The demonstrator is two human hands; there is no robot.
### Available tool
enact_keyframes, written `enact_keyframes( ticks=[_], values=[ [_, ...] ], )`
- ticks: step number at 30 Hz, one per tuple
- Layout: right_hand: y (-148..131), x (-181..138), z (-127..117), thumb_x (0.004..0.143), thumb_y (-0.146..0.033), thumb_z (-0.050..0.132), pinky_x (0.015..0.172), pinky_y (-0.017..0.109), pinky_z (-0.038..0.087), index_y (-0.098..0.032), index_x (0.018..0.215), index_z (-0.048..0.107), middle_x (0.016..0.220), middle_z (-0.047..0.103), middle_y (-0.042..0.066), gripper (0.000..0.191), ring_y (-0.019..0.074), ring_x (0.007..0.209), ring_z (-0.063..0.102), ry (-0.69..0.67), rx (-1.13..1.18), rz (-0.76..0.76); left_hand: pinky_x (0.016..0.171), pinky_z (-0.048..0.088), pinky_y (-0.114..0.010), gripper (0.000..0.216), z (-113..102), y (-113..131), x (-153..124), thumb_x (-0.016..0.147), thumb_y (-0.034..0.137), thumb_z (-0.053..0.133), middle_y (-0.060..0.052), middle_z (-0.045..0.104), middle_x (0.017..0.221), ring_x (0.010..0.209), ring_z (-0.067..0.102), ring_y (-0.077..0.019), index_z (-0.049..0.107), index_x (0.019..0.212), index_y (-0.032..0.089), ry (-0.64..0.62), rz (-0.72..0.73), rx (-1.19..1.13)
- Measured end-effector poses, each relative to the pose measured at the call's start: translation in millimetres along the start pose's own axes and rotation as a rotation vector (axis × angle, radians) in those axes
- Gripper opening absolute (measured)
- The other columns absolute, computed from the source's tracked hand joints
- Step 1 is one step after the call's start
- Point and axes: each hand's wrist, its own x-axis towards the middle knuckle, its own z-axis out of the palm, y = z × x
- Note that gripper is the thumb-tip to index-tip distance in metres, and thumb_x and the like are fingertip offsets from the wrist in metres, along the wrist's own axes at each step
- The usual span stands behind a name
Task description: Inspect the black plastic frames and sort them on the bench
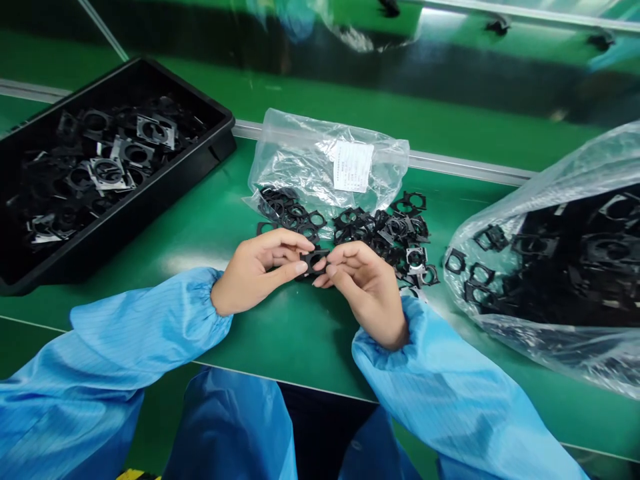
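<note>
Between my two hands is a small black plastic frame with a round hole in it. My left hand pinches its left end between thumb and fingers. At its right end, the thumb and fingertips of my right hand close on the same part. Just beyond my fingers lies a loose pile of similar black frames on the green table. Some of that pile sits at the mouth of a clear plastic bag with a white printed label.
A black bin full of such frames stands at the left, tilted in view. On the right, a large clear bag lies open with many more black parts inside. A metal rail runs along the table's back, before a glossy panel.
</note>
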Motion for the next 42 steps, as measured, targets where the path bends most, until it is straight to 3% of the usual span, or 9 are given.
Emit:
enact_keyframes(
  ticks=[6,12,20,26,30,33,36,39,42],
  values=[
    [0.5,-0.5,-0.3,0.087,-0.043,0.082,0.072,0.028,0.061,-0.022,0.106,0.062,0.087,0.074,0.0,0.035,0.0128,0.07,0.072,0.0,0.013,-0.008,0.071,0.064,-0.021,0.027,0.1,-0.5,0.0,0.082,0.019,0.081,-0.003,0.075,0.089,0.077,0.073,-0.0124,0.07,0.107,0.017,-0.002,-0.042,-0.007],
    [1.4,-2.0,-0.3,0.086,-0.047,0.082,0.079,0.032,0.062,-0.022,0.095,0.072,0.088,0.075,0.003,0.028,0.0174,0.08,0.073,0.041,-0.066,-0.044,0.072,0.064,-0.024,0.017,-1.2,-0.4,-1.0,0.082,0.018,0.079,-0.005,0.078,0.089,0.077,0.073,-0.0145,0.075,0.098,0.016,0.002,-0.004,0.082],
    [1.3,-1.8,-0.3,0.087,-0.04,0.081,0.086,0.032,0.064,-0.023,0.089,0.076,0.104,0.075,0.007,0.018,0.0202,0.098,0.074,0.044,-0.104,-0.104,0.081,0.059,-0.031,0.006,-5.2,-2.8,0.4,0.085,0.019,0.077,-0.006,0.076,0.089,0.086,0.07,-0.0187,0.077,0.091,0.019,-0.003,0.135,0.149],
    [0.1,0.1,-6.1,0.084,-0.045,0.084,0.079,0.033,0.065,-0.022,0.092,0.075,0.084,0.076,0.004,0.027,0.0198,0.079,0.075,-0.005,-0.163,-0.045,0.077,0.057,-0.03,0.006,0.6,-5.7,1.9,0.088,0.021,0.071,-0.006,0.074,0.088,0.081,0.068,-0.0172,0.074,0.093,0.018,0.012,0.111,0.177],
    [1.7,6.2,-10.1,0.086,-0.043,0.082,0.075,0.032,0.066,-0.023,0.107,0.076,0.091,0.079,0.006,0.03,0.0196,0.076,0.077,-0.009,-0.207,-0.108,0.069,0.055,-0.029,0.007,-3.8,-2.0,14.2,0.091,0.022,0.066,-0.004,0.071,0.082,0.073,0.066,-0.0156,0.071,0.093,0.018,0.052,0.251,0.252],
    [-1.9,9.9,-12.2,0.09,-0.04,0.078,0.072,0.032,0.066,-0.023,0.108,0.076,0.1,0.077,0.008,0.026,0.0188,0.076,0.076,0.022,-0.287,-0.229,0.079,0.055,-0.035,0.005,-31.6,18.4,26.1,0.092,0.021,0.067,-0.004,0.074,0.088,0.083,0.068,-0.0187,0.072,0.092,0.02,0.264,0.458,0.487],
    [-13.0,10.7,-19.1,0.091,-0.034,0.075,0.071,0.031,0.065,-0.023,0.095,0.077,0.105,0.075,0.008,0.012,0.0183,0.079,0.074,0.083,-0.392,-0.389,0.09,0.053,-0.039,0.004,-81.6,47.4,30.1,0.091,0.02,0.069,-0.001,0.075,0.095,0.093,0.068,-0.0199,0.073,0.092,0.021,0.583,0.528,0.81],
    [-25.3,12.9,-34.8,0.092,-0.027,0.069,0.068,0.031,0.064,-0.024,0.091,0.076,0.102,0.075,0.008,0.008,0.0201,0.086,0.071,0.201,-0.523,-0.501,0.092,0.052,-0.042,0.006,-141.6,62.7,29.0,0.086,0.021,0.07,0.003,0.071,0.086,0.087,0.067,-0.0187,0.072,0.091,0.02,0.821,0.448,1.069],
    [-29.8,18.6,-54.9,0.093,-0.023,0.063,0.076,0.038,0.063,-0.024,0.094,0.076,0.106,0.074,0.009,0.013,0.0244,0.096,0.071,0.34,-0.695,-0.585,0.1,0.052,-0.055,0.012,-188.3,61.7,26.2,0.083,0.029,0.068,0.001,0.066,0.077,0.091,0.069,-0.0266,0.073,0.089,0.019,0.826,0.27,1.207]
  ],
)
